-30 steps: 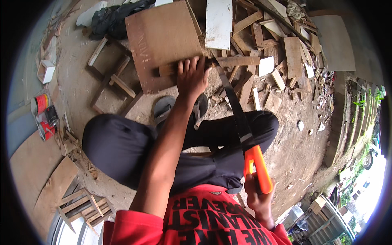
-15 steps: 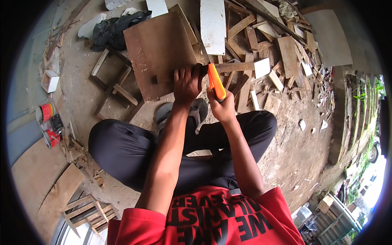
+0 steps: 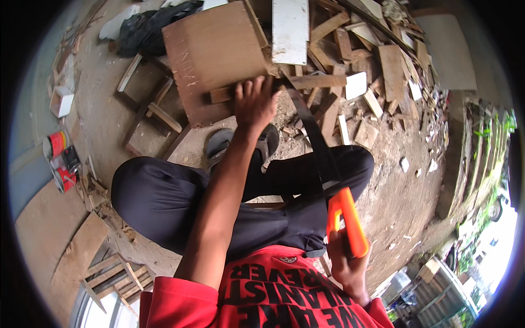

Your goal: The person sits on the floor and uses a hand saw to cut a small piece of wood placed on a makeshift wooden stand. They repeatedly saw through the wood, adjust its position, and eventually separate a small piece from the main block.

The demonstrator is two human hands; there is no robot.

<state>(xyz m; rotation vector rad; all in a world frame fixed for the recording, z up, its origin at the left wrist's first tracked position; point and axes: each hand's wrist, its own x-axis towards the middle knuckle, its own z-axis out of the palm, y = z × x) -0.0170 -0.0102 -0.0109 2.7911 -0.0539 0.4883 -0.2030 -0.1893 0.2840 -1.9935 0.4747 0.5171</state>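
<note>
My left hand (image 3: 255,105) grips a narrow wooden strip (image 3: 322,81) from above, its fingers curled over it. The strip lies crosswise, its left end over a brown plywood board (image 3: 216,46) and its right part reaching past the board. In my right hand (image 3: 348,269) is a handsaw (image 3: 354,223), held by its orange handle low at the right, near my right knee. Its dark blade (image 3: 314,134) slants up and left, its tip end at the strip just right of my left hand. Whether the teeth sit in a cut, I cannot tell.
Scrap wood (image 3: 391,71) is heaped at the far right, with a white panel (image 3: 290,33) beside the board. A wooden frame (image 3: 156,106) and a black plastic bag (image 3: 150,27) lie to the left. Red cans (image 3: 64,179) stand at the left wall. My sandalled feet (image 3: 220,143) are below the strip.
My right hand has drawn the saw back toward me and to the right, baring its long blade. My left hand still holds the strip in about the same place.
</note>
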